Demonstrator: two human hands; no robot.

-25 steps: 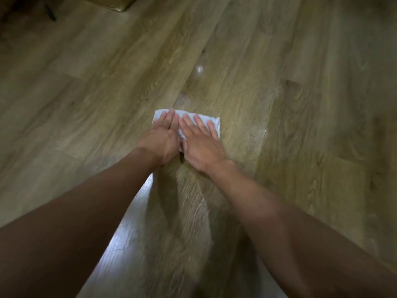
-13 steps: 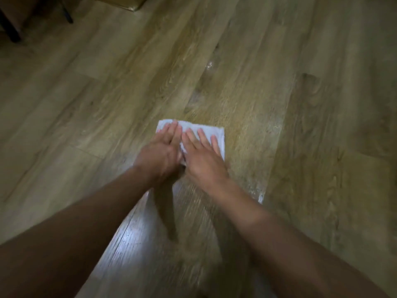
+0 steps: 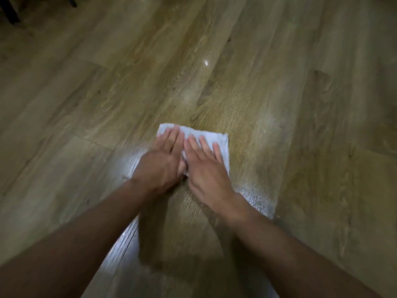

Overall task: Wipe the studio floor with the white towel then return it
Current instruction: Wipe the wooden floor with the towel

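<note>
A folded white towel [image 3: 222,143] lies flat on the wooden plank floor [image 3: 268,87] in the middle of the view. My left hand [image 3: 162,162] presses on its left half with straight fingers. My right hand [image 3: 206,166] lies flat on the right half, fingers spread and pointing away from me. The two hands touch side by side and hide most of the towel; only its far edge and right side show. Both forearms stretch in from the bottom of the view.
A wet, shiny streak [image 3: 255,201] marks the planks just right of my right wrist, and a bright glint [image 3: 205,62] sits farther out. Dark furniture legs [image 3: 9,11] stand at the top left corner.
Both hands and the towel have slid back toward me along the planks. The view has tipped so more of the far floor and the dark legs show.
</note>
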